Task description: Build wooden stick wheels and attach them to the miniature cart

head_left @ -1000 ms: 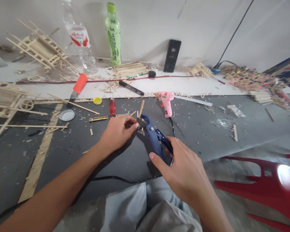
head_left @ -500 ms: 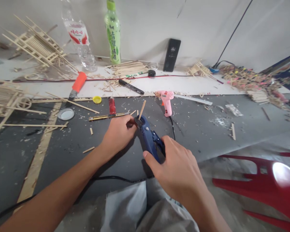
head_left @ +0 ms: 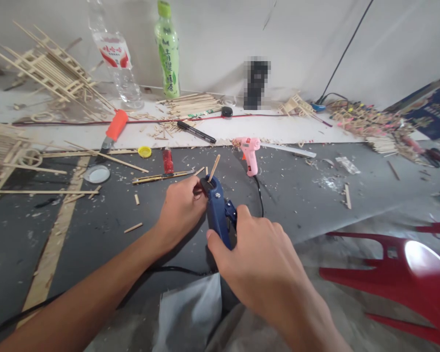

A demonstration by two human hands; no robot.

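A pair of blue-handled cutters (head_left: 217,208) is gripped in my right hand (head_left: 262,254), its fingers wrapped round the handles. The jaws point up and away from me. Out of the jaws stands a short, thin wooden stick (head_left: 214,167), tilted slightly right. My left hand (head_left: 181,205) is closed right beside the jaws, thumb and fingertips pinched at the stick's near end, which is mostly hidden by the fingers. Close by on the grey table (head_left: 176,254) lie a craft knife (head_left: 161,177) and a red plastic case (head_left: 167,160).
A pink glue gun (head_left: 250,155) with a black cord lies beyond the cutters. Farther back are a marker (head_left: 196,132), loose sticks (head_left: 190,104) and two bottles. Stick-built models (head_left: 58,73) stand on the left. A red stool (head_left: 392,274) is at the right.
The whole view has shifted slightly. The cutters and my right hand sit a little farther left in the picture. The stick is still in the jaws, and my left hand keeps its pinch.
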